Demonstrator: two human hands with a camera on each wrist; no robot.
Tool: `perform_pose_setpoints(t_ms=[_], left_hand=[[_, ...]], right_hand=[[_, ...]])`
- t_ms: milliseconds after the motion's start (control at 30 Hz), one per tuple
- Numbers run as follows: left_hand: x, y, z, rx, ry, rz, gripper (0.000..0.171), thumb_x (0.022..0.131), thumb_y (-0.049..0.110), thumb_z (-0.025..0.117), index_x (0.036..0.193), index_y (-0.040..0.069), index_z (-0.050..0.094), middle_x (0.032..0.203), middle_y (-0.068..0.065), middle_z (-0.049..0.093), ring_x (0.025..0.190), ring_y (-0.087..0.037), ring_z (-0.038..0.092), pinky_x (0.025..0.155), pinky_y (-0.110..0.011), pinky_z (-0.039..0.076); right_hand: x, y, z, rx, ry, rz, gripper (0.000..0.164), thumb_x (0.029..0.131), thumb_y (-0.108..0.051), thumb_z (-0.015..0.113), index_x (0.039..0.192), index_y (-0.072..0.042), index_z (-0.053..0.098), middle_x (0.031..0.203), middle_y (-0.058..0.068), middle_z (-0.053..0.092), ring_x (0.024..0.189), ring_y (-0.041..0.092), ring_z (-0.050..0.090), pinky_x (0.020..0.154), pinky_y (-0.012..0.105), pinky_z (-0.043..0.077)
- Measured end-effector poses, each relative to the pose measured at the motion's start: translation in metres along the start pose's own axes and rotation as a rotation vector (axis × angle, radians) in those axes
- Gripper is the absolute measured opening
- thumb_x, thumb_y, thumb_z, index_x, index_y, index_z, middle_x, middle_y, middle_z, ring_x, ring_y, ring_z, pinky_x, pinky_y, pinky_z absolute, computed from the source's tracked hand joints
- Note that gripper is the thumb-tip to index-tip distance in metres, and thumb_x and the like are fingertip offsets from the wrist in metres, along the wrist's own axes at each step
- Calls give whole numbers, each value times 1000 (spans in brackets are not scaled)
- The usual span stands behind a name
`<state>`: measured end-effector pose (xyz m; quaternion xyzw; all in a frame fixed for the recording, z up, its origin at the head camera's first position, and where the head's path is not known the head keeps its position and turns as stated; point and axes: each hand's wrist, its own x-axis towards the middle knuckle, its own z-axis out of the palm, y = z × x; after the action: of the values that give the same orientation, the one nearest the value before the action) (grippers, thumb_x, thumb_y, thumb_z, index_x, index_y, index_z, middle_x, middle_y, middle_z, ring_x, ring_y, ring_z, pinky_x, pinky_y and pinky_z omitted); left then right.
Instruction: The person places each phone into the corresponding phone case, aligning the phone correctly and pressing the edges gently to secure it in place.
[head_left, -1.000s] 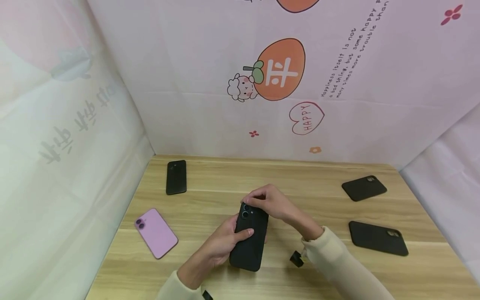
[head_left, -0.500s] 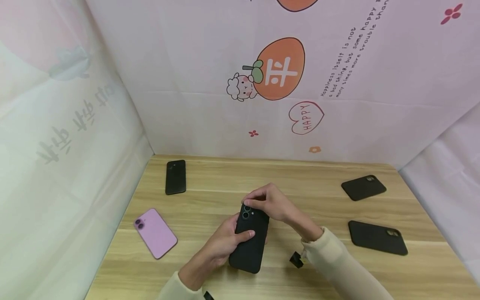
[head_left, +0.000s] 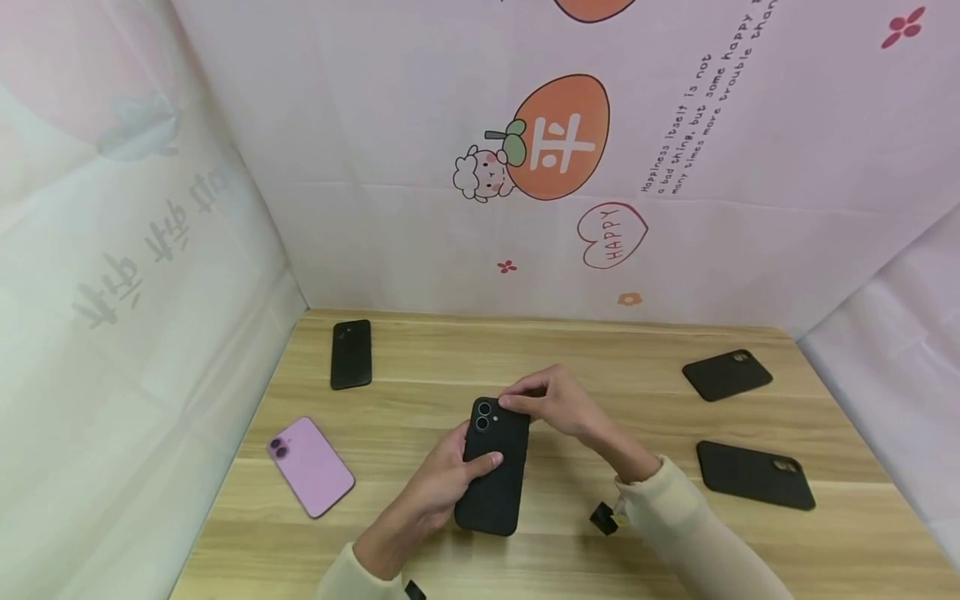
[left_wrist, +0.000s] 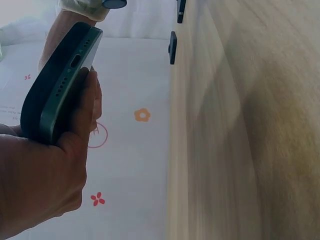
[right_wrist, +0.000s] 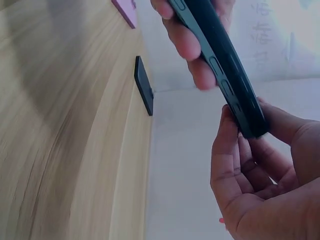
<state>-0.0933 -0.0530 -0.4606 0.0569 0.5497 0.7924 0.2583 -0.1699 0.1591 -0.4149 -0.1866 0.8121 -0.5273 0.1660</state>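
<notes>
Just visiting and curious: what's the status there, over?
Left grip: holds black phone. Right grip: pinches its camera end. Nothing visibly in the way.

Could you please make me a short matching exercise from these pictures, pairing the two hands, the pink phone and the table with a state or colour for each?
Column one
1. Left hand
2. Right hand
3. Pink phone
4. Table

Column two
A. Lies with its cameras facing up
B. Pinches the camera end of the black phone
C. Light brown, wood-grained
D. Grips the black phone, thumb across its back

Pairs: 1-D; 2-B; 3-A; 4-C
</notes>
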Motion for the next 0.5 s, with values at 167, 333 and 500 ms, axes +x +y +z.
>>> perform_pose_setpoints(t_ms=[167, 333, 500], left_hand=[[-1, 1, -3, -9, 30, 12, 50, 106, -1, 58, 153, -4, 40, 129, -26, 70, 113, -39, 74, 95, -45, 62], [-1, 2, -4, -1, 55, 23, 49, 106, 0, 59, 152, -2, 42, 127, -26, 72, 112, -36, 74, 93, -43, 62], [0, 3, -4, 1, 37, 28, 49, 106, 0, 60, 152, -2, 43, 127, -26, 71, 113, -37, 74, 94, -43, 62]], right_hand=[[-3, 1, -4, 41, -15, 52, 21, 101, -16, 74, 111, 2, 80, 97, 11, 80, 83, 20, 76, 78, 42, 66], [-4, 2, -4, 41, 0, 88, 24, 99, -19, 77, 109, 3, 80, 94, 11, 80, 82, 20, 77, 77, 41, 66], [-6, 2, -1, 93, 40, 111, 27, 97, -18, 80, 109, 6, 79, 93, 14, 80, 80, 23, 78, 74, 43, 66]])
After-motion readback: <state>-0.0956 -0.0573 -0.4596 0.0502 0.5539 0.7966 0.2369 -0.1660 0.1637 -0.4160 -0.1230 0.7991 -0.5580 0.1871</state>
